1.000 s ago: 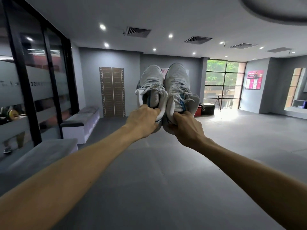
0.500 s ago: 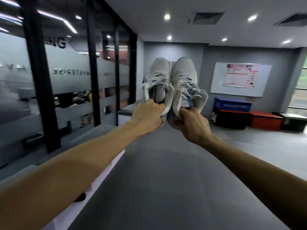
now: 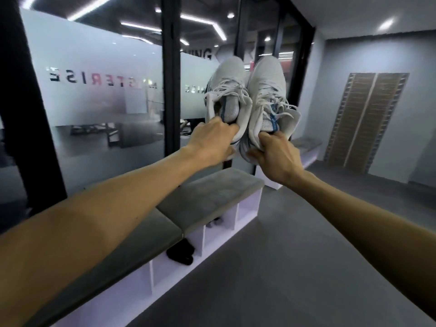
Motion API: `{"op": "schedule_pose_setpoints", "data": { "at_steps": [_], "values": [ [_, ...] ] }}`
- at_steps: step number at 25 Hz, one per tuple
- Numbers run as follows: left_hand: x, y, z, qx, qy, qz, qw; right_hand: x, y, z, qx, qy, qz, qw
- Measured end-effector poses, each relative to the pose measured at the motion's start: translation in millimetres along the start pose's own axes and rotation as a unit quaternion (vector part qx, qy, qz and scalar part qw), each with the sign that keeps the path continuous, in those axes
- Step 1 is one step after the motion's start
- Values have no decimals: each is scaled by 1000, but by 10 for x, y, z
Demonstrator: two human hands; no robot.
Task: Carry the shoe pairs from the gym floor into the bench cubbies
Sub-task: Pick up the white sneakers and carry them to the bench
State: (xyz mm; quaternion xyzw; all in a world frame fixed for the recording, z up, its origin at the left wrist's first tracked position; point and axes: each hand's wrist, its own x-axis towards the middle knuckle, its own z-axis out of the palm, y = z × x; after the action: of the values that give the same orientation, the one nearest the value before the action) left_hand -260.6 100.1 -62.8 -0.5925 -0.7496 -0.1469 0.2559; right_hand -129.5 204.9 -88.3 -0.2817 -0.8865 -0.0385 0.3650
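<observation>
The person holds two white shoes up in the air, out in front, toes pointing up toward 12 o'clock. The left hand has its fingers curled into the open top of the left shoe and pinches the back edge. The right hand pinches the heel and back edge of the right shoe the same way. The two shoes sit side by side and touch along their inner sides. These shoes look light, since each one hangs from just a few fingers. The cloth tops look soft and bendy, and the back edges fold a little where the fingers squeeze. The soles are likely stiffer. The heel rim is a good place to hold, because fingers can hook inside and the shoe cannot slide out. The loose laces dangle and could catch on an edge of a box hole. Shoes do not break, so a small bump is fine. Down at 6 o'clock from the shoes is the counter with its gray soft top. Under it are white cubbies. One cubby has a dark thing in it, maybe black shoes, and another has something small and gray that is hard to tell. The cubby at the far end looks free for this pair.
</observation>
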Motion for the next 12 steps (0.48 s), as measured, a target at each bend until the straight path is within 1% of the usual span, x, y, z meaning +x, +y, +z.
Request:
{"op": "schedule_pose_setpoints", "data": {
  "at_steps": [4, 6, 9, 12],
  "values": [
    [150, -481, 191, 44, -14, -79, 996, 562, -80, 625, 68, -24, -49, 996],
    [161, -714, 258, 74, -25, -131, 988, 811, -192, 932, 108, -37, -88, 990],
    [87, -967, 268, 128, -47, -204, 970, 1071, -440, 1294, 180, -63, -152, 970],
    [-71, -1110, 222, 168, -58, -266, 947, 1194, -705, 1493, 230, -78, -213, 946]
  ]
}}
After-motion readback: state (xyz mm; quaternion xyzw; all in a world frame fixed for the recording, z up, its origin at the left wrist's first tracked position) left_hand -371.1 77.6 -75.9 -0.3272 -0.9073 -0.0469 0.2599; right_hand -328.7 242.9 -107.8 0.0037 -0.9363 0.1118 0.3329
